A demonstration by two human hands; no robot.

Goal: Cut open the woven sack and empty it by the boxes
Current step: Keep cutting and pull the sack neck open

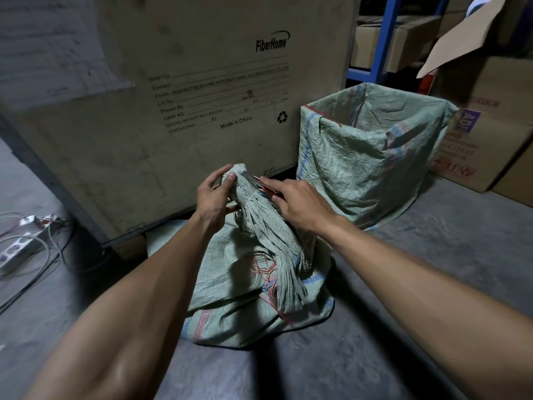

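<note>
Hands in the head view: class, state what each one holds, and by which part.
Left hand grips the woven sack by its bunched neck. Right hand holds a cutter by its handle, blade at the neck.

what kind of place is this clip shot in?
Most likely a warehouse or stockroom. A big shipping crate printed with weight and dimension fields stands on a bare concrete floor, with cardboard boxes stacked beside it and more on blue metal shelving behind.
</note>
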